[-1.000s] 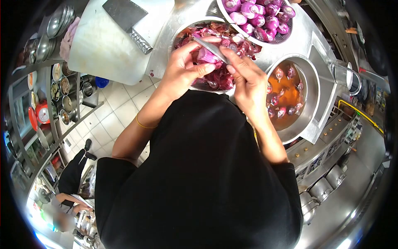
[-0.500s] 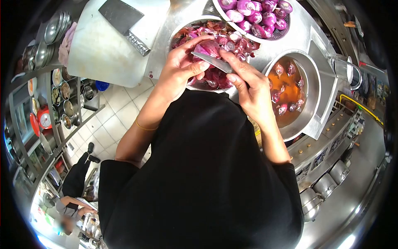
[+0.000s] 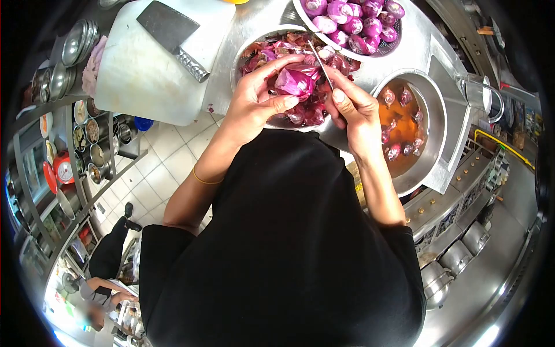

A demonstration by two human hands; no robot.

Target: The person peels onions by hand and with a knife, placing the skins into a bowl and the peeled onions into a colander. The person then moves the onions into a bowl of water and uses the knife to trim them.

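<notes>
My left hand (image 3: 260,101) grips a red onion (image 3: 296,82) with its skin partly pulled loose. In my right hand (image 3: 354,110) is a small knife (image 3: 319,59), its blade pointing up and away, just right of the onion and apart from it. Beneath both hands sits a metal bowl (image 3: 238,59) full of onion skins and scraps (image 3: 315,113). Beyond it to the right, a colander (image 3: 352,56) holds several peeled red onions (image 3: 354,24). To the right of my right hand, a large metal pot (image 3: 437,124) contains brownish water with unpeeled onions (image 3: 393,152) floating in it.
A white cutting board (image 3: 133,87) at the left carries a cleaver (image 3: 169,26). Shelves with food containers (image 3: 92,128) and a red scale (image 3: 62,168) stand further left. Another person (image 3: 110,254) is at lower left. A stove (image 3: 448,194) with pots is at right.
The knife has come off the onion and swung from lying across it to pointing upward. My left hand has turned the onion, and a loosened flap of skin now shows.
</notes>
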